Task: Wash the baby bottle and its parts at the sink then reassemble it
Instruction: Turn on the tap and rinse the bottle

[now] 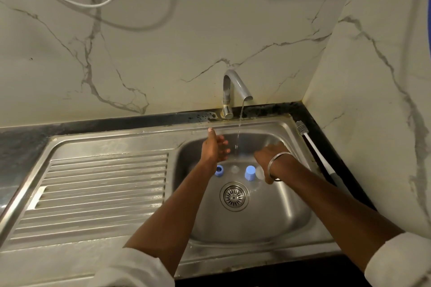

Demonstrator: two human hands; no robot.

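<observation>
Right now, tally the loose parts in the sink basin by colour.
Blue: 2, ring and cap
Clear: 2, nipple and bottle, partly hidden
Total: 4

sink (275,223): brushed steel | wall (186,37): glossy marble | cap (250,172): matt plastic

Home kitchen: steel sink (112,193), tap (229,91).

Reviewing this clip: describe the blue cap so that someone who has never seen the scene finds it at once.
Look into the steel sink basin, just behind the round drain strainer. The blue cap stands there, slightly right of the strainer. Unlike the blue ring further left, which is short and open-topped, it is a taller, closed cup shape.
</observation>
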